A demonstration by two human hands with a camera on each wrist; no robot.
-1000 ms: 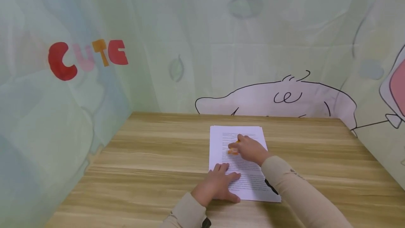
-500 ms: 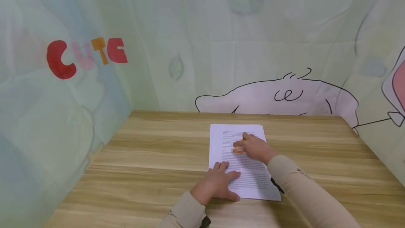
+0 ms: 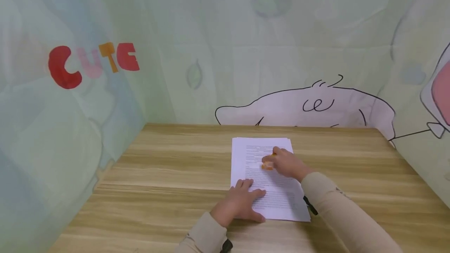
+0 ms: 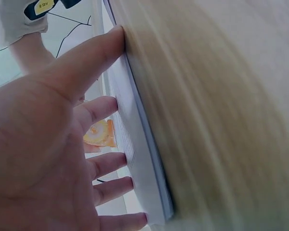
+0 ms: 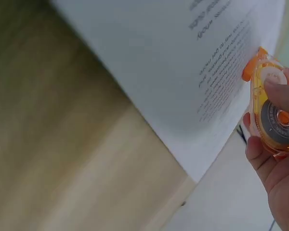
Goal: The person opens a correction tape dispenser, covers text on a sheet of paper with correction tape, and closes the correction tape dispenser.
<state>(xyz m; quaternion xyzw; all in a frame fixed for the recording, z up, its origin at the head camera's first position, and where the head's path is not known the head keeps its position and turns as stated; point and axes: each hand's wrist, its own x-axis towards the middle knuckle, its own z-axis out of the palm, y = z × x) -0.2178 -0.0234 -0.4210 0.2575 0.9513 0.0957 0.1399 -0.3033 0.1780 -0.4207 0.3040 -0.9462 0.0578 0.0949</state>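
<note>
Letters [image 3: 93, 74] in chunky red, pale pink and orange spell out CUTE over on the far left, printed on a pale green-and-blue fabric backdrop [image 3: 172, 30] that wraps round the light brown wood-grain table [image 3: 168, 167]. Moving right you get my beige left sleeve [image 3: 205, 235] with a bit of black band [image 3: 227, 246] poking out at the cuff, then my left hand [image 3: 240, 202], spread wide and gripping nothing, just fingertips down on the lower left part of a thin stack of white printed paper sheets [image 3: 270, 184], thumb at the near edge. Over the upper half of the top page, roughly mid-width, is a little orange-and-clear plastic tape dispenser [image 3: 268, 165], with something round showing through the case in both wrist views. Its orange tip is down by the printed lines; looks like it touches the sheet, but I can't say for sure. Right next to that is my right hand [image 3: 286, 163], holding the dispenser with the thumb laid on its flat side. Behind the table there's a big pale pink cartoon figure [image 3: 309, 116] in black outline, then my beige right sleeve [image 3: 348, 210] crossing the right edge of the paper, and at the far right a pink balloon-ish shape [image 3: 443, 93].
</note>
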